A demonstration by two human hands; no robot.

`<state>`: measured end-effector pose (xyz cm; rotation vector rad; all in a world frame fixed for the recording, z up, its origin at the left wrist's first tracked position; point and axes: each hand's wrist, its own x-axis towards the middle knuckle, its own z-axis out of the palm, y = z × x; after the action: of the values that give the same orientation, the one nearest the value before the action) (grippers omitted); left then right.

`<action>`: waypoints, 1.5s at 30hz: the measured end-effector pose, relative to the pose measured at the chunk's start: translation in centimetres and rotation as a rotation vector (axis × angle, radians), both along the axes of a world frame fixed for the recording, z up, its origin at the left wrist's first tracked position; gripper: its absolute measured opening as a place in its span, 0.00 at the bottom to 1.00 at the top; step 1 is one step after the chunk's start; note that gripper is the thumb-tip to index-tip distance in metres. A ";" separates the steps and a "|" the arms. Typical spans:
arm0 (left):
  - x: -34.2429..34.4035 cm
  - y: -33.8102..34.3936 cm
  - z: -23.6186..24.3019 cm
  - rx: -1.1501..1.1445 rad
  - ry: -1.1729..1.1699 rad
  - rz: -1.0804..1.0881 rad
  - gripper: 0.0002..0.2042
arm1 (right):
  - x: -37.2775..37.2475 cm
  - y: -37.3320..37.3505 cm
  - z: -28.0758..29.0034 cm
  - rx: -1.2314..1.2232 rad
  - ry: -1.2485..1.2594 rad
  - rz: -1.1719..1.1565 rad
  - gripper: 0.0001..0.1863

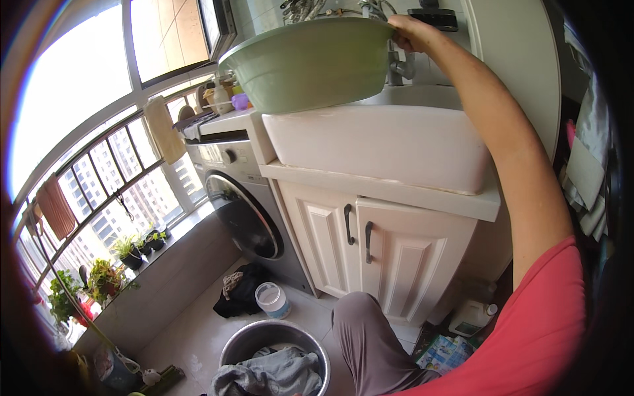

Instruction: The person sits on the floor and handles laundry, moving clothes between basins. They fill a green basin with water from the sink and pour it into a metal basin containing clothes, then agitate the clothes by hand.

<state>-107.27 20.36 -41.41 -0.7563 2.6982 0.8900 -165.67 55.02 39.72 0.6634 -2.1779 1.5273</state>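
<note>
My right arm reaches far up and forward, and my right hand (pixel 411 34) is closed on the rim of a pale green plastic basin (pixel 314 66). The basin is tilted, its underside over the left front edge of the white sink (pixel 376 142). What it contains, if anything, is hidden by its wall. Behind it, next to my hand, stands a grey tap (pixel 399 69). My left hand is out of view. Below, near my knee, a metal basin (pixel 323 360) on the floor holds grey cloth (pixel 281 373).
Under the sink is a white cabinet (pixel 416 251); to its left stands a silver washing machine (pixel 231 168). A clear tub (pixel 272 300) and black cloth (pixel 241 290) lie on the floor. A white jug (pixel 472 317) stands at the right. Potted plants (pixel 105 280) line the window ledge.
</note>
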 end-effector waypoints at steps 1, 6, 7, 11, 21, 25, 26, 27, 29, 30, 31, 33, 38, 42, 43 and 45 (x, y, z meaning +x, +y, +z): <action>0.2 0.2 -0.3 -0.026 0.048 0.007 0.25 | 0.1 0.2 0.3 0.059 -0.028 0.023 0.17; 0.1 0.2 0.3 0.040 0.021 0.037 0.26 | -2.2 0.7 0.7 0.098 -0.008 0.068 0.17; 0.1 0.2 1.0 0.068 -0.006 0.044 0.25 | -2.1 0.6 0.5 0.078 -0.006 0.077 0.17; 0.2 0.1 -0.3 -0.096 0.173 0.003 0.24 | -2.0 1.9 -0.4 0.149 0.181 0.240 0.17; 0.3 -1.4 -2.1 -0.041 0.084 -0.137 0.21 | 1.8 -0.7 0.1 0.046 -0.001 -0.010 0.17; 0.8 -1.9 -4.2 -0.109 0.159 -0.217 0.21 | 1.3 -0.9 0.3 -0.005 -0.038 0.008 0.18; 1.0 -2.0 -4.8 -0.135 0.171 -0.247 0.21 | 1.1 -0.8 0.2 -0.006 -0.039 -0.004 0.18; 1.1 -2.4 -5.3 -0.155 0.190 -0.269 0.21 | 0.9 -0.7 0.2 0.004 -0.029 -0.008 0.19; 1.4 -2.3 -5.9 -0.152 0.253 -0.273 0.20 | 1.0 -0.8 0.2 -0.007 -0.042 -0.003 0.19; 1.4 -2.4 -6.1 -0.172 0.281 -0.292 0.19 | 1.0 -0.8 0.2 -0.013 -0.048 -0.002 0.20; 1.5 -2.4 -6.2 -0.191 0.306 -0.307 0.19 | 1.2 -0.9 0.2 -0.014 -0.055 -0.003 0.20; 1.7 -2.4 -6.3 -0.211 0.305 -0.294 0.17 | 1.4 -0.9 0.1 -0.017 -0.070 -0.007 0.20; 1.2 -1.4 -4.6 -0.136 0.239 -0.186 0.16 | 1.2 -0.7 0.4 0.085 -0.048 -0.014 0.18; 1.2 -1.4 -3.7 -0.105 0.258 -0.171 0.18 | 0.9 -0.1 0.5 0.086 -0.037 0.000 0.16; 1.4 -1.3 -3.5 -0.100 0.258 -0.164 0.19 | 1.4 -0.3 0.3 0.132 -0.010 -0.026 0.16; 1.7 -1.1 -3.4 -0.084 0.254 -0.148 0.19 | 3.0 -0.6 -0.1 0.223 0.043 -0.077 0.15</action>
<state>-105.62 19.29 -44.84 -0.4784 2.9824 0.8957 -162.66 54.38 39.59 0.6662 -2.3333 1.2311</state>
